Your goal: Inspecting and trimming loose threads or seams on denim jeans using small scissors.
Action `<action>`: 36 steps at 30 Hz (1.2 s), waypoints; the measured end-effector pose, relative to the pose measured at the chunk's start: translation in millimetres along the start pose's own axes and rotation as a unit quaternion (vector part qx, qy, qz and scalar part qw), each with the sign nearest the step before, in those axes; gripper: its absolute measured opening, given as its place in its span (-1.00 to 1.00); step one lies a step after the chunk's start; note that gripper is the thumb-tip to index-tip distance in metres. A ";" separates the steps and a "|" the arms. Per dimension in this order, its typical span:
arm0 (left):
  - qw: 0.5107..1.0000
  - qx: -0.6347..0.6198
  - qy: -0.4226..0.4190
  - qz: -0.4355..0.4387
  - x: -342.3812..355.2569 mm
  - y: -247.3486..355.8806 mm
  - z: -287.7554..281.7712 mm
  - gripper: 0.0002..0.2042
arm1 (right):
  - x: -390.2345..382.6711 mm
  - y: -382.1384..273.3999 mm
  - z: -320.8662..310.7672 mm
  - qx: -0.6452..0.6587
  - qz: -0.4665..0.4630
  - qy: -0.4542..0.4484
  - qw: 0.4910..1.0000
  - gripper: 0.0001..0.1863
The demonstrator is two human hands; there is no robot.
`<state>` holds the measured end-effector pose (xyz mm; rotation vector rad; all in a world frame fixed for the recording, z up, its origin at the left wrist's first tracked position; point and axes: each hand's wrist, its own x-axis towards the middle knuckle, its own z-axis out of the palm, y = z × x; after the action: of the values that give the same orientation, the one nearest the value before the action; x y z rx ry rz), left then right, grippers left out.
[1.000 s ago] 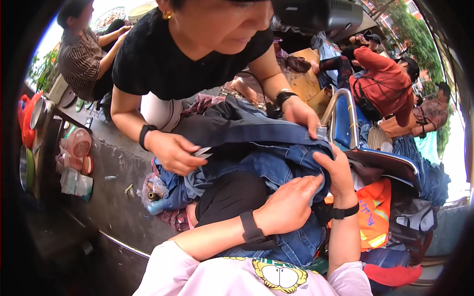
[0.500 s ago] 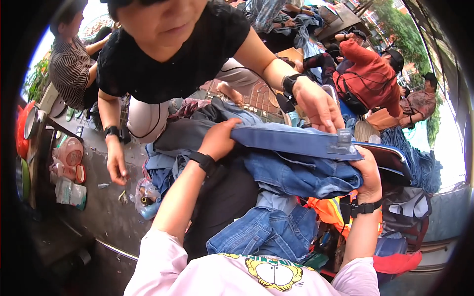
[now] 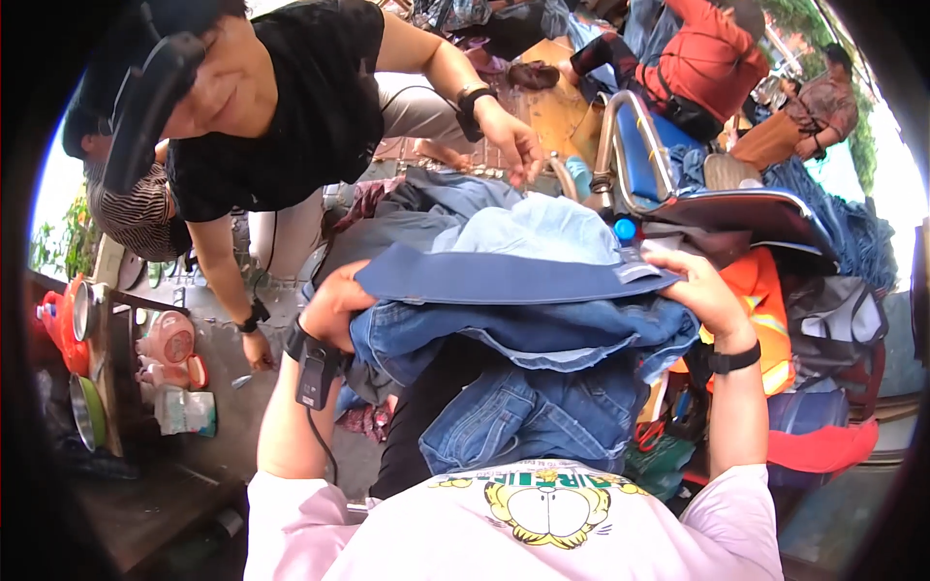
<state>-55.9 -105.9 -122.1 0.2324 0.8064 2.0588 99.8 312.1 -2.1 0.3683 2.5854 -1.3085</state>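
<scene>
A pair of blue jeans (image 3: 513,276) is stretched sideways in front of me, with its smooth dark-blue waistband along the top. My left hand (image 3: 337,305) is closed on one end of the band, and my right hand (image 3: 705,295) grips the other end. Folds of denim hang below between both hands. More blue denim (image 3: 528,416) lies across my lap. Pale blue cloth (image 3: 538,228) shows just behind the waistband, on a heap of grey-blue garments (image 3: 407,218). My fingertips are partly hidden by the fabric.
Facing me, a person in a black top (image 3: 281,107) leans over the heap. A metal-framed chair (image 3: 635,160) stands at right, above an orange vest (image 3: 760,305). Red-handled scissors (image 3: 649,436) lie near my right forearm. Pink plastic containers (image 3: 170,339) sit at left.
My left hand has moved left and down to the band's end, and the waistband now lies level. The other person's hand has drawn back from the band; that person has shifted left.
</scene>
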 end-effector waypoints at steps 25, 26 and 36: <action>0.938 -0.314 -0.036 0.140 -30.6 -96.3 -35.0 -0.53 | -19.7 -70.4 184.8 -0.352 -0.421 0.106 0.829 -0.47; 0.940 -0.315 -0.006 0.132 -29.4 -94.2 -35.0 -0.54 | -18.9 -71.1 186.5 -0.355 -0.418 0.089 0.831 -0.49; 0.739 0.422 0.404 0.335 -60.2 -31.2 50.4 -0.46 | -12.2 -64.8 194.4 -0.316 -0.350 0.022 0.881 -0.70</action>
<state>23.0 -118.4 -94.7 0.1014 2.5173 2.2606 106.6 115.9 -62.0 -0.7173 3.1009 -0.4834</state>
